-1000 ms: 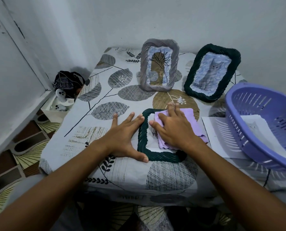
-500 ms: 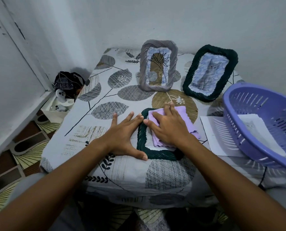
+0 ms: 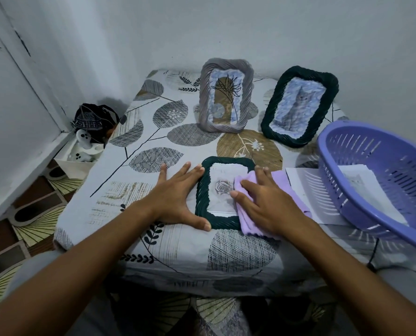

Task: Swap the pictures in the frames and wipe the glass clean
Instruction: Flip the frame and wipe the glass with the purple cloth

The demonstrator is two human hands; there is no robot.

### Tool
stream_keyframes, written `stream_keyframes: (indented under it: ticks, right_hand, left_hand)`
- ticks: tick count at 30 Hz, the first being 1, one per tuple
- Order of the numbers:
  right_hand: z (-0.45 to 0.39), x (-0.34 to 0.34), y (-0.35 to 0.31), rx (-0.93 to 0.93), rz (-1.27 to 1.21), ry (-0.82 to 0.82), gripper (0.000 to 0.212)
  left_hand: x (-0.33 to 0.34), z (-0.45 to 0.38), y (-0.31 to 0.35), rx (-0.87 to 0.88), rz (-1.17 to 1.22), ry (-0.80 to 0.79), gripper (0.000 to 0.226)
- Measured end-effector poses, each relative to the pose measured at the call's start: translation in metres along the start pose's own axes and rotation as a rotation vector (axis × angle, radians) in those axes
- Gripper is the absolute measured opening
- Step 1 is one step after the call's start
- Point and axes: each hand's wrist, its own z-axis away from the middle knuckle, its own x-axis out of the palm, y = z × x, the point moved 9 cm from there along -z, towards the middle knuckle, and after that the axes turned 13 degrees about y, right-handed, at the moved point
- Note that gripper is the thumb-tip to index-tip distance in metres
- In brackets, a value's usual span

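So the dark green frame (image 3: 203,190) was lying flat on the table (image 3: 153,243) near the front edge, glass up, w/ a rose pic (image 3: 222,187) showing thru it. Left hand (image 3: 177,200) was flat on the cloth-covered top right beside the frame's left edge, fingers straight & spread, thumb tip touching the frame's bottom-left corner, fingertips up against the upper left side. It wasn't gripping anything, just pressing down.

Right hand (image 3: 262,202) was laid flat on a lilac cloth (image 3: 278,183), fingers straight-ish, pressing it onto the right part of the glass. The cloth covered the frame's right side & hung over onto the table; can't see the right edge of the frame under it.

Further back, 2 more frames stood propped up: a grey frame (image 3: 226,98) w/ a plant drawing in it, & to its right a second dark green frame (image 3: 299,105), tilted back, w/ a cat pic. They sat near each other but not touching.

On the right a purple plastic basket (image 3: 362,187) w/ slotted sides, tipped up, some white paper (image 3: 362,185) inside. A sheet of paper (image 3: 304,190) lay on the table partly under it, just beside the cloth.

Left of the table, on the floor by the wall, a white box (image 3: 68,163) w/ game-controller-looking things & a dark bag (image 3: 92,120) behind it.
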Motion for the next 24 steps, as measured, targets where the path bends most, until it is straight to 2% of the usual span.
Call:
stream_keyframes:
  ticks: [6,10,17,20,22,24]
  right_hand:
    - [0.036,-0.012,-0.003,-0.075,-0.127,-0.082,0.068]
    - [0.042,-0.006,-0.012,-0.128,-0.211,-0.054,0.064]
    - [0.034,0.011,-0.059,-0.261,-0.181,-0.043,0.076]
    - [0.036,0.008,-0.053,-0.249,-0.14,-0.045,0.061]
    - [0.04,0.004,-0.048,-0.242,-0.093,-0.045,0.058]
    - [0.04,0.001,-0.053,-0.241,-0.086,-0.035,0.07]
  left_hand:
    - [0.0,0.0,-0.001,-0.003,0.003,0.004,0.143]
    - [0.0,0.0,0.001,-0.008,-0.002,0.005,0.144]
    - [-0.001,0.0,0.001,-0.006,0.003,0.011,0.146]
    - [-0.001,0.0,0.0,-0.009,0.004,0.006,0.143]
    - [-0.001,0.0,0.001,-0.004,0.001,0.007,0.143]
    - [-0.001,0.0,0.001,-0.005,-0.003,0.01,0.143]
